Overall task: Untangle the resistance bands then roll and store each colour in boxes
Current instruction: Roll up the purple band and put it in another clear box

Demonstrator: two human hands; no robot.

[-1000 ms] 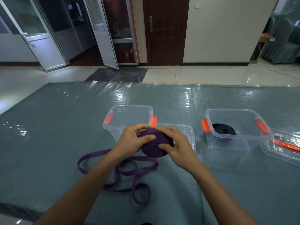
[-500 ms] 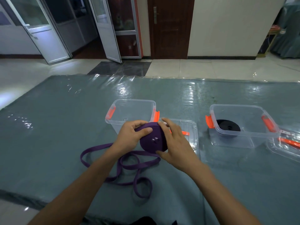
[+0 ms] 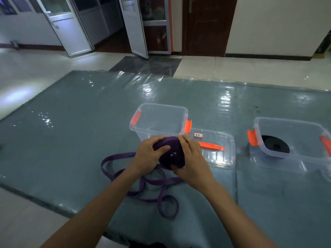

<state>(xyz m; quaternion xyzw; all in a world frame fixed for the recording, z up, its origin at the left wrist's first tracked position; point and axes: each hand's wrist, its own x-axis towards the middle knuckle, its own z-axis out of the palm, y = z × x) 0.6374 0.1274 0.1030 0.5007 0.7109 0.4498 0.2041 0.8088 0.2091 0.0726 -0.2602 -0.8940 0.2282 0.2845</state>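
Observation:
A purple band roll [image 3: 172, 156] is held upright just above the table between both hands. My left hand [image 3: 150, 154] grips its left side with the thumb across the face. My right hand [image 3: 191, 156] curls round its right edge. The loose purple tail [image 3: 143, 183] trails in loops on the table toward me. Behind the roll stands an empty clear box [image 3: 161, 120] with orange latches. A second clear box [image 3: 293, 140] at the right holds a rolled black band [image 3: 275, 146].
A clear lid [image 3: 216, 151] with an orange handle and a white label lies flat right of the empty box. The table [image 3: 71, 122] is covered in shiny plastic film over grey-green cloth. Its near edge runs diagonally at lower left. Tiled floor and doors lie beyond.
The roll has tipped more upright and turned between my hands. My right hand shifted round its right edge, and more of the lid shows beside it. The view has drifted left.

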